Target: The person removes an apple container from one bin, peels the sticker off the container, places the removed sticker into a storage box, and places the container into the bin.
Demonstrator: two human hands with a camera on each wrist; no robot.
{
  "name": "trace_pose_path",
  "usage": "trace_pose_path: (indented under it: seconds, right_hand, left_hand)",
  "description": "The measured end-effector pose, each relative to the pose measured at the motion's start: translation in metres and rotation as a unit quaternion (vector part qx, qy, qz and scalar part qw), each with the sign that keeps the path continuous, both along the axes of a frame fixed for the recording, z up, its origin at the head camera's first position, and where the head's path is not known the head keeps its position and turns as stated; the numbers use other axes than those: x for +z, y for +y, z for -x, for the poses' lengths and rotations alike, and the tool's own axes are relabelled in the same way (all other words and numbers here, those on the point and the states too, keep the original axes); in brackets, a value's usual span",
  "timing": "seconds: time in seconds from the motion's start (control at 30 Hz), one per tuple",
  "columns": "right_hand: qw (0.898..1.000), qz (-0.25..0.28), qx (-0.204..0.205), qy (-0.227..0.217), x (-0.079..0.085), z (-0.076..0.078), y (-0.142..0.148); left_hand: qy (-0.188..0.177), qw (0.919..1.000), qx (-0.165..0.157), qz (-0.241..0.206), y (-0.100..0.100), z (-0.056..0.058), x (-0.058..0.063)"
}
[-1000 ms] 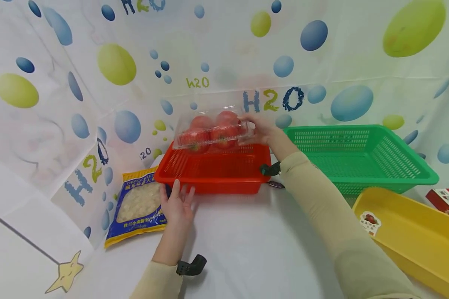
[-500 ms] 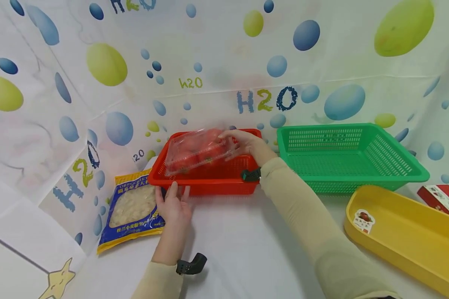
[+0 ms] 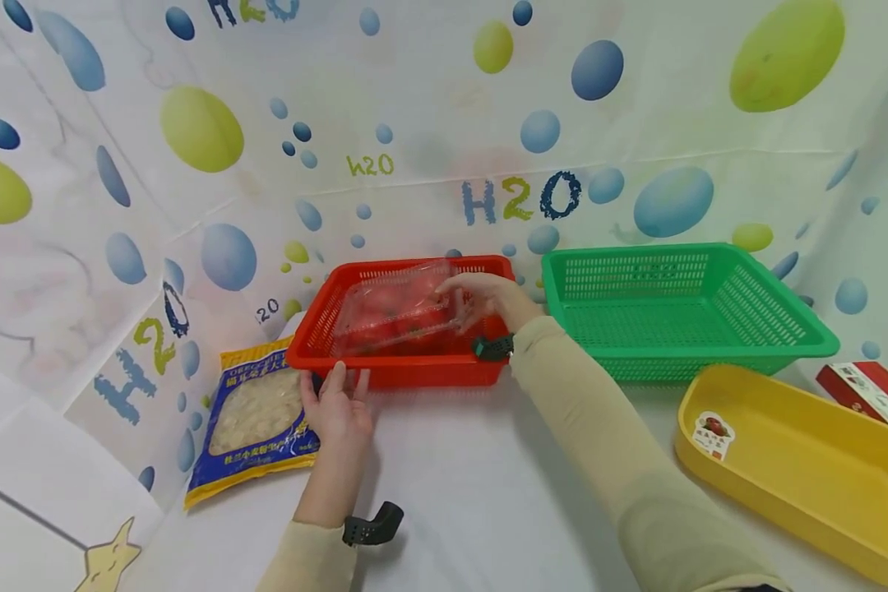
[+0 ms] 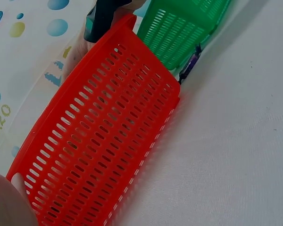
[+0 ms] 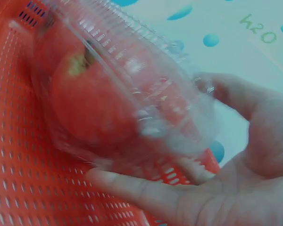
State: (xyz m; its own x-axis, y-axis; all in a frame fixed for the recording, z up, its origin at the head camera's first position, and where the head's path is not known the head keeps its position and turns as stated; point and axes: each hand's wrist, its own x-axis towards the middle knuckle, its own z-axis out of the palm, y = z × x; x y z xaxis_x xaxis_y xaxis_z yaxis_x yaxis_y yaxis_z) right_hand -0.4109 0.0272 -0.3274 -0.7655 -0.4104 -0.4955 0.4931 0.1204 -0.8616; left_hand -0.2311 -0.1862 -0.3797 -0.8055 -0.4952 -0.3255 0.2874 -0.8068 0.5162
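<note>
A clear plastic box of red apples (image 3: pixel 388 316) lies tilted inside the red basket (image 3: pixel 414 374), its left end lower than its right. My right hand (image 3: pixel 494 298) holds the box by its right end, thumb low and fingers on the far side. In the right wrist view the apples (image 5: pixel 92 101) show through the blurred plastic, over the basket's perforated wall. At the basket's front left, my left hand (image 3: pixel 338 415) touches the rim with spread fingers. The left wrist view shows a fingertip (image 4: pixel 20 182) right at that rim.
A blue and yellow bag of pasta (image 3: pixel 259 411) lies left of the red basket. To the right stand a green basket (image 3: pixel 688 362) and a yellow tray (image 3: pixel 799 460). Beyond the tray is a red and white box (image 3: pixel 869 393). A patterned sheet (image 3: pixel 429 107) hangs behind.
The right hand has lowered the box of apples from above the red basket down into it, slightly leftward. The left hand stays at the basket's front rim. The head view has turned slightly right.
</note>
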Motion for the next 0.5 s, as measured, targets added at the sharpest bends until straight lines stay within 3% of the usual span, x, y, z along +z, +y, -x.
trace_pose_path:
  seconds: [0.2,0.5]
  right_hand:
    - [0.996,-0.077,0.009,0.031,0.0018,-0.0048,0.0010]
    - [0.999,-0.031,0.001,0.026,-0.0027,-0.0049,-0.0024]
  left_hand:
    - [-0.003,1.0000,-0.003,0.002,0.0001,-0.0004,0.0024]
    - [0.000,0.9999,-0.013,0.000,-0.0014,-0.0026,0.0006]
